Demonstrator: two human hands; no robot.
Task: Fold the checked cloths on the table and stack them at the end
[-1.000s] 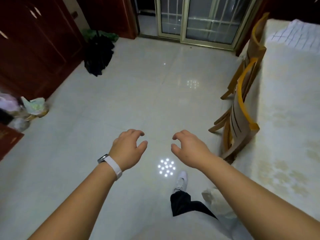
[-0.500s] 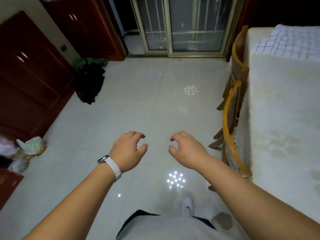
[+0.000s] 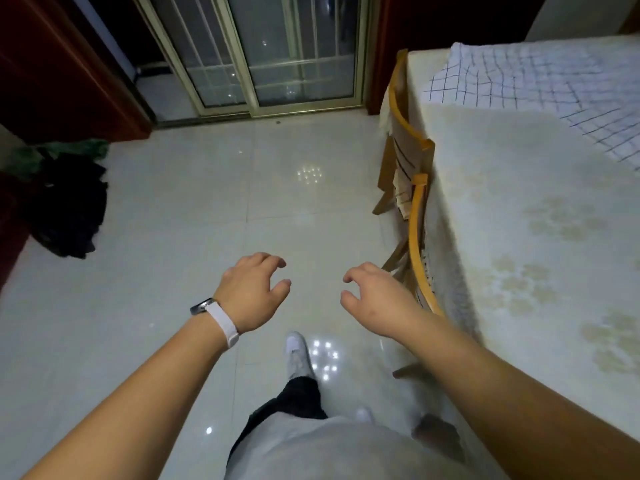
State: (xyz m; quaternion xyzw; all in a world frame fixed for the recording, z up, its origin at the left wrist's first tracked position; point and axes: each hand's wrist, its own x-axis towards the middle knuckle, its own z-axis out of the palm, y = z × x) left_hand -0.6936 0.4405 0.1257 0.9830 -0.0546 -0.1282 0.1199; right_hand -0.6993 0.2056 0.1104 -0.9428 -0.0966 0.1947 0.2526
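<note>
Opening the risk ledger, says the checker. Entry one: hands?

CLERK: Left hand point(image 3: 251, 292), with a white wristband point(image 3: 224, 322); right hand point(image 3: 377, 303). Both are held out over the tiled floor point(image 3: 166, 244), fingers loosely curled and apart, nothing in either.

CHECKER: Entry two: the goods?

CLERK: Checked cloth point(image 3: 540, 88), white with a dark grid, lying rumpled at the far end of the table point(image 3: 519, 209), well apart from both hands. Whether it is one cloth or several overlapping, I cannot say; the heap runs out of frame.

CHECKER: Entry three: obstructions?

CLERK: Near chair point(image 3: 417, 237) and far chair point(image 3: 398, 109), both pushed against the table's edge, between the person and the cloth. White shoe point(image 3: 296, 351) on the floor, near the near chair's legs.

CHECKER: Risks, then.

CLERK: First, a foot catching a chair leg on the way along the table, since the legs splay out onto the floor. Second, the glossy tiles (the lamp glare shows how polished they are) may be slippery under a quick step. Third, reaching over a chair back and tugging one corner could drag the rumpled cloth off the edge. Fourth, folding without flattening first would likely give uneven pieces and a leaning stack.
</note>
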